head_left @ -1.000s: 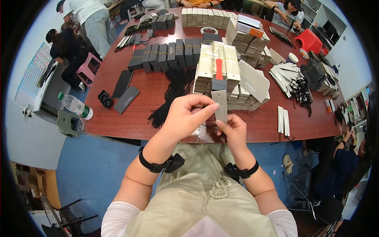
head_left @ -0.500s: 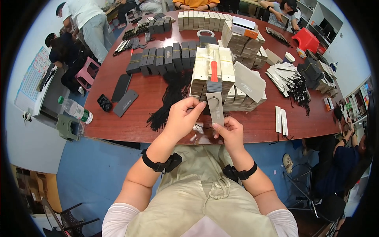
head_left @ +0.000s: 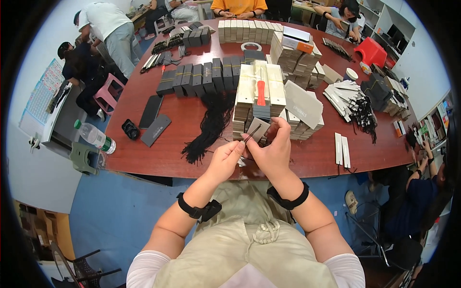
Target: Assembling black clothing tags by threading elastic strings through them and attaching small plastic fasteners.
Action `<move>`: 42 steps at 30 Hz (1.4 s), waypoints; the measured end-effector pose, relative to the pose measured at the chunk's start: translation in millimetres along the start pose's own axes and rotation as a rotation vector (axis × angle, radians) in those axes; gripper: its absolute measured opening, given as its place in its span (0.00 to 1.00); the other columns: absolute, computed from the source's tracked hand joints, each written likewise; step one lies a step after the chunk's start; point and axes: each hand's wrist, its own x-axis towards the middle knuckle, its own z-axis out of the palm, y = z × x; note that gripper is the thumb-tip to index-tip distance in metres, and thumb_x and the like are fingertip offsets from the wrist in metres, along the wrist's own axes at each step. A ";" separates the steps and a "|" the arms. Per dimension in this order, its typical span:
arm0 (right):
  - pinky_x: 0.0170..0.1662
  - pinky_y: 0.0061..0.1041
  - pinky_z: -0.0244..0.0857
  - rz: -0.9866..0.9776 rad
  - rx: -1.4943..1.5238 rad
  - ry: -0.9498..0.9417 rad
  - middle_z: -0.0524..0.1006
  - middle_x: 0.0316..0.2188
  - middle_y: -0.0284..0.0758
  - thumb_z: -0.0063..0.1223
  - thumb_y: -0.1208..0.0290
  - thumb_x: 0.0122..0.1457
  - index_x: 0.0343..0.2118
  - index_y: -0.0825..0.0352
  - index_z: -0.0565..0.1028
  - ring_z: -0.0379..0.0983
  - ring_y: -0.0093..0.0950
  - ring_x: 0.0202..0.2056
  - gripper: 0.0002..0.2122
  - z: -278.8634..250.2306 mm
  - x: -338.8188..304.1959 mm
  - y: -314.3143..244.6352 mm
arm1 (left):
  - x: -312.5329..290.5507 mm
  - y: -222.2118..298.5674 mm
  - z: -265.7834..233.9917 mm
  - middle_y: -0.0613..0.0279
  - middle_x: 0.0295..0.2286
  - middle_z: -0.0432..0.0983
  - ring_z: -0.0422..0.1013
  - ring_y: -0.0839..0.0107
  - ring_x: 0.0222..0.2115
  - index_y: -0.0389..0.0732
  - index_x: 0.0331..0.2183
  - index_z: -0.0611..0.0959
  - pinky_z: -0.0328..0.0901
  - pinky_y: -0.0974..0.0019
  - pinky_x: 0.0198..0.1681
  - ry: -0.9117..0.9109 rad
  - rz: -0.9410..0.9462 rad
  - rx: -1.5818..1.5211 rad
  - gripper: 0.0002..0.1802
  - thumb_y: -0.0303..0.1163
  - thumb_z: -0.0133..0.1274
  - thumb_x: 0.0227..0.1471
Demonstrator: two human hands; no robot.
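Cord [head_left: 254, 132] lies across the grey tag [head_left: 261, 126] just before the tall pale stack [head_left: 245, 89], its lower end apparently pinched between the left hand's [head_left: 224, 161] thumb and forefinger. The right hand's [head_left: 272, 151] thumb and forefinger stand spread; whether they grip is unclear. This tag looks unfinished. Right of the stack, a corded heap [head_left: 342, 97] seems done; left, loose cords [head_left: 210, 117] and dark bundles [head_left: 207, 76] await.

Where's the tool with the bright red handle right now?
In the head view, the red-handled tool lies just right of centre, atop the tall cream-coloured stacks of rectangular tags, beyond the person's right hand.
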 end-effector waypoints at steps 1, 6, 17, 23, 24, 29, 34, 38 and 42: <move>0.31 0.30 0.64 -0.034 -0.072 0.007 0.68 0.28 0.38 0.65 0.70 0.40 0.43 0.68 0.61 0.67 0.33 0.27 0.28 -0.8 1.6 -1.4 | -1.4 0.2 -2.5 0.71 0.20 0.67 0.60 0.82 0.23 0.36 0.23 0.76 0.56 0.76 0.27 -0.004 -0.042 0.040 0.20 0.41 0.43 0.59; 0.25 0.29 0.66 -0.074 0.102 0.148 0.73 0.23 0.37 0.62 0.77 0.42 0.39 0.68 0.66 0.73 0.33 0.24 0.20 -4.2 -2.1 12.1 | -1.8 -2.8 -6.4 0.71 0.17 0.62 0.56 0.83 0.21 0.37 0.22 0.75 0.55 0.76 0.24 0.015 -0.032 0.150 0.20 0.42 0.44 0.58; 0.26 0.27 0.64 -0.044 0.130 -0.170 0.72 0.22 0.39 0.58 0.79 0.43 0.27 0.70 0.71 0.69 0.37 0.23 0.08 -43.1 -2.7 -1.0 | -4.4 0.4 -3.4 0.77 0.16 0.60 0.53 0.86 0.19 0.39 0.22 0.75 0.50 0.78 0.23 0.003 -0.062 0.131 0.19 0.39 0.43 0.59; 0.25 0.27 0.64 -0.182 0.087 -0.347 0.73 0.22 0.38 0.59 0.76 0.44 0.26 0.70 0.71 0.69 0.37 0.22 0.08 -49.1 6.6 7.9 | -12.8 8.3 -4.4 0.79 0.13 0.57 0.49 0.88 0.15 0.39 0.22 0.75 0.44 0.78 0.18 -0.073 -0.078 0.020 0.18 0.39 0.43 0.59; 0.25 0.28 0.64 -0.436 0.008 -0.362 0.73 0.23 0.38 0.59 0.75 0.44 0.25 0.70 0.71 0.70 0.36 0.23 0.08 -47.3 10.0 12.3 | -14.4 11.9 -4.3 0.80 0.13 0.56 0.48 0.89 0.14 0.39 0.22 0.75 0.42 0.78 0.17 -0.085 -0.063 0.012 0.18 0.39 0.43 0.59; 0.31 0.26 0.67 -0.464 0.175 -0.556 0.75 0.27 0.38 0.57 0.72 0.49 0.28 0.70 0.74 0.72 0.33 0.27 0.07 -44.5 8.2 -0.5 | -21.4 29.9 -7.1 0.74 0.15 0.61 0.56 0.84 0.19 0.38 0.21 0.76 0.53 0.76 0.22 -0.106 -0.125 -0.024 0.20 0.40 0.44 0.58; 0.32 0.19 0.66 0.331 0.727 -0.418 0.77 0.27 0.32 0.53 0.71 0.56 0.32 0.71 0.74 0.72 0.19 0.29 0.07 -30.7 14.3 -12.6 | -22.2 24.2 -8.0 0.74 0.16 0.61 0.56 0.84 0.19 0.38 0.22 0.77 0.53 0.76 0.22 -0.157 -0.233 0.016 0.19 0.40 0.43 0.59; 0.31 0.15 0.66 0.475 0.758 -0.508 0.76 0.27 0.32 0.51 0.74 0.57 0.31 0.71 0.74 0.71 0.16 0.28 0.05 -25.1 18.7 -14.6 | -25.0 18.2 -8.0 0.75 0.15 0.60 0.55 0.84 0.19 0.38 0.24 0.76 0.53 0.76 0.22 -0.149 -0.144 -0.021 0.18 0.39 0.42 0.59; 0.30 0.15 0.65 0.386 0.715 -0.413 0.75 0.25 0.31 0.50 0.73 0.58 0.30 0.70 0.74 0.71 0.16 0.27 0.06 -25.7 12.8 -2.0 | -23.9 19.7 -12.6 0.75 0.16 0.60 0.54 0.84 0.19 0.38 0.28 0.75 0.53 0.77 0.22 -0.183 -0.140 -0.042 0.15 0.38 0.41 0.59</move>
